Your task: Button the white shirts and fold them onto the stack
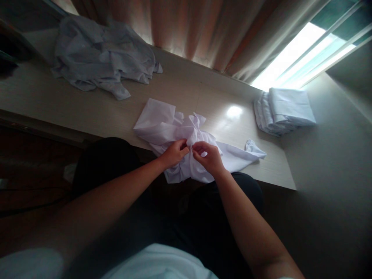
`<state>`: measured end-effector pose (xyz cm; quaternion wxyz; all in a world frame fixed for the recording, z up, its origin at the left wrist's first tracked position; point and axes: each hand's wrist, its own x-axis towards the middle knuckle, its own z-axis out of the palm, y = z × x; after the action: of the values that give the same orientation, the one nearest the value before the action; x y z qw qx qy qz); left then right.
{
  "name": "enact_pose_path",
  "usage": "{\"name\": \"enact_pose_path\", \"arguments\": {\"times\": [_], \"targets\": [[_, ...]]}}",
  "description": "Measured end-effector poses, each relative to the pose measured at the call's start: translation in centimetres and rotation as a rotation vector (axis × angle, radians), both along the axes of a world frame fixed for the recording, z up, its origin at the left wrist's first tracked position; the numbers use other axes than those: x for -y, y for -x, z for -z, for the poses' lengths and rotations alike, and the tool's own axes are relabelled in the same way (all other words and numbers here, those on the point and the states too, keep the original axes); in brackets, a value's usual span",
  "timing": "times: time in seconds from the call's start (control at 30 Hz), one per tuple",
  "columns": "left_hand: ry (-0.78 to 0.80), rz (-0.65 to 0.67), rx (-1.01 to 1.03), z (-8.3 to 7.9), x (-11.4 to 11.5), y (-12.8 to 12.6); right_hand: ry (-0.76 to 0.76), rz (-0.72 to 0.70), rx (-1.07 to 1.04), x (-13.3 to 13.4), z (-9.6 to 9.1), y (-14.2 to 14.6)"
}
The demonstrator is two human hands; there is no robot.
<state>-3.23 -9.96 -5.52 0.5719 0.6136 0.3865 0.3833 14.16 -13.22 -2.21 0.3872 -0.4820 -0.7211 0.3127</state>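
Note:
A crumpled white shirt (162,124) lies on the pale wooden table (87,108), partly hanging over the near edge. My left hand (174,152) and my right hand (208,157) meet at its middle, each pinching the fabric with thumb and fingers. The fingertips almost touch. What exactly they pinch is too small to tell.
A heap of unfolded white garments (101,54) lies at the table's far left. A stack of folded white garments (286,110) sits at the right end by the window. Curtains (203,31) hang behind the table. A grey wall (328,174) borders the right.

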Motion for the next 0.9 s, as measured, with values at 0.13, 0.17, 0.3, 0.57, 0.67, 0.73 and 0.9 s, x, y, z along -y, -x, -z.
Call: {"name": "enact_pose_path", "arguments": {"times": [0.13, 0.17, 0.3, 0.57, 0.67, 0.73, 0.9], "targets": [[-0.004, 0.018, 0.002, 0.3, 0.0, 0.1, 0.018, -0.011, 0.014, 0.0, 0.0, -0.1], [-0.005, 0.022, 0.000, 0.4, 0.0, 0.0, 0.021, -0.015, 0.018, 0.0, 0.0, -0.2], [-0.010, 0.027, -0.003, 0.6, 0.1, 0.0, 0.029, -0.023, 0.036, 0.0, 0.0, -0.3], [0.003, 0.012, -0.033, 0.0, 0.2, -0.1, 0.046, 0.002, 0.087, 0.1, -0.4, 0.2], [0.006, 0.009, -0.033, -0.3, 0.3, -0.1, 0.031, 0.023, 0.122, 0.2, -0.6, 0.4], [0.019, 0.011, -0.031, -0.4, 0.3, -0.1, 0.010, 0.044, 0.160, 0.2, -0.7, 0.4], [0.106, 0.016, 0.029, -0.8, 0.3, -0.1, -0.008, 0.077, 0.211, 0.1, -0.6, 0.5]]}}
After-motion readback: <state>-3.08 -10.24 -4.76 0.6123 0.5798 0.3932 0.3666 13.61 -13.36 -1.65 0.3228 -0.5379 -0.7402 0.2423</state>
